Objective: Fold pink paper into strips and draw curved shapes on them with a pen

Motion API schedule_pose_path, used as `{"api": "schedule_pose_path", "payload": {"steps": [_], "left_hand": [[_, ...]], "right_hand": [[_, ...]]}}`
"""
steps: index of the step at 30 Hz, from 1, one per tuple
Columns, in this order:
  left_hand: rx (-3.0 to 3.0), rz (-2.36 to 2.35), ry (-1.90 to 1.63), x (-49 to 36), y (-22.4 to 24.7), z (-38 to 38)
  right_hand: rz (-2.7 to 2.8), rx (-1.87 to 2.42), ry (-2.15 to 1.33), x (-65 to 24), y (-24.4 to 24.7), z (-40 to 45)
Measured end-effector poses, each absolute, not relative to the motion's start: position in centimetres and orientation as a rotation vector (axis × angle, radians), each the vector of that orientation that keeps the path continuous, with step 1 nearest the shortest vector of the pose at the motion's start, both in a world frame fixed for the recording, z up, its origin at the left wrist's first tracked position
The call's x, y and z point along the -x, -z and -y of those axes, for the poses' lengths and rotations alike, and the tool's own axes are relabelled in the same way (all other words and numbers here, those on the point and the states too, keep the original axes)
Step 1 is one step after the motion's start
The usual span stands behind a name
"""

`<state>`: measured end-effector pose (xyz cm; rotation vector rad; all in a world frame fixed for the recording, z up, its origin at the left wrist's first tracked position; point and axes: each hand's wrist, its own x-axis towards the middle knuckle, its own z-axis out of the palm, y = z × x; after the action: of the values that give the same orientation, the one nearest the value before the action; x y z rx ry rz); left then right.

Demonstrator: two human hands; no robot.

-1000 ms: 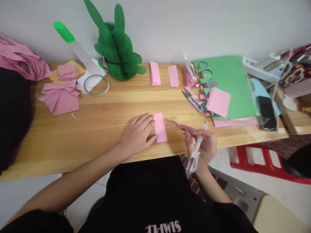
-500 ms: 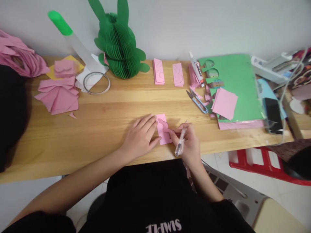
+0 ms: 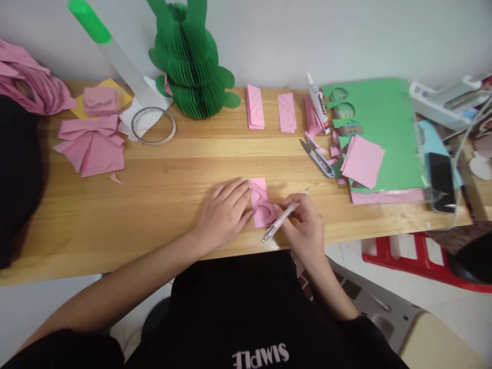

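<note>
A small pink paper rectangle [image 3: 259, 183] lies on the wooden table in front of me, with a curvy outline on it. A curved pink paper cutout [image 3: 264, 210] seems to lie on top, though its edges are hard to separate from the sheet. My left hand [image 3: 226, 210] rests flat, its fingertips and thumb pressing the sheet's left edge. In my right hand [image 3: 305, 220] is a clear pen [image 3: 280, 222], lying slantwise with its tip pointing up and right, off the paper. The right thumb and fingertips touch the cutout's right end.
Behind are two pink papers with drawn curves [image 3: 255, 107], a glue tube [image 3: 319, 105], thread snips [image 3: 317, 159] and green sheets [image 3: 395, 138] under pink squares [image 3: 363, 161]. A green honeycomb paper figure [image 3: 194, 66], a tape roll [image 3: 171, 128] and folded pink paper [image 3: 92, 146] stand left. A phone [image 3: 441, 182] lies right.
My right hand has shifted slightly right and the pen has swung to a flatter slant. The cutout's right end, bent up before, now looks flatter. My left hand stays on the paper.
</note>
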<state>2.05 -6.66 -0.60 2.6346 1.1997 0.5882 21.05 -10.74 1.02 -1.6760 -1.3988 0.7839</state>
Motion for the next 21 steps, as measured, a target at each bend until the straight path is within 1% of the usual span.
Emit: {"api": "schedule_pose_path", "payload": {"steps": [11, 17, 21], "left_hand": [[-2.656, -1.199, -0.582, -2.1, 0.3, 6.7], [-2.683, -1.2, -0.602, -2.1, 0.4, 6.6], [-2.663, -1.204, -0.565, -2.1, 0.4, 6.7]], "right_hand": [[1.437, 1.586, -0.899, -21.1, 0.2, 11.3], [1.524, 1.571, -0.683, -21.7, -0.1, 12.0], [1.821, 1.428, -0.578, -22.3, -0.1, 12.3]]}}
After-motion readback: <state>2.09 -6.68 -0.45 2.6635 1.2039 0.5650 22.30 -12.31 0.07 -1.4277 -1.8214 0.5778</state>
